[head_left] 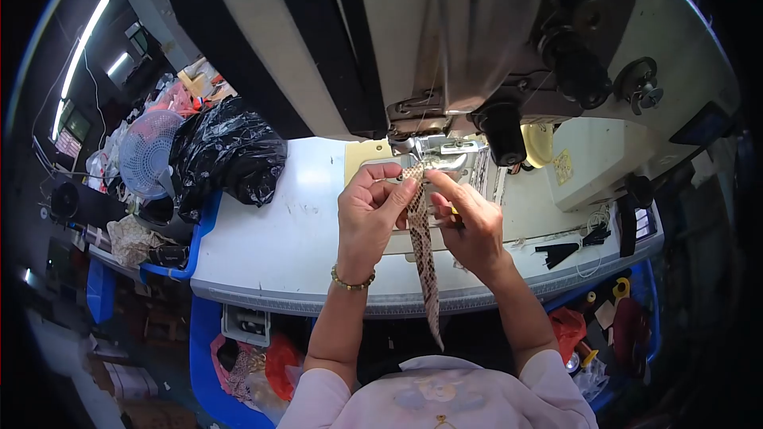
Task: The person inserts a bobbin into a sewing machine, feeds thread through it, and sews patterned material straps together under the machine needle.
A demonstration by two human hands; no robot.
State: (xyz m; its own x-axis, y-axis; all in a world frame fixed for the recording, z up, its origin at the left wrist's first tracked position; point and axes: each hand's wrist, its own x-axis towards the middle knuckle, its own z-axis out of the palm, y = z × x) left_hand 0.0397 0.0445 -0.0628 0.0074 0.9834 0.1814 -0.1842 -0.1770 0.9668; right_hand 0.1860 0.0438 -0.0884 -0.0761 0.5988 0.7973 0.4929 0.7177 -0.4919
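Observation:
A long, tapering snakeskin-patterned strip hangs from the sewing area down past the table's front edge. My left hand pinches its upper part between thumb and fingers. At the strip's upper right edge is the index finger of my right hand. The other right fingers curl around a small dark tool with a yellow part, mostly hidden by the hand. Just beyond both hands is the metal presser and needle area of a sewing machine.
A white worktable runs beneath the machine. Black plastic bags and a perforated basket stand at left. Black strips and loose thread lie at right. Blue bins with scraps sit below the table edge.

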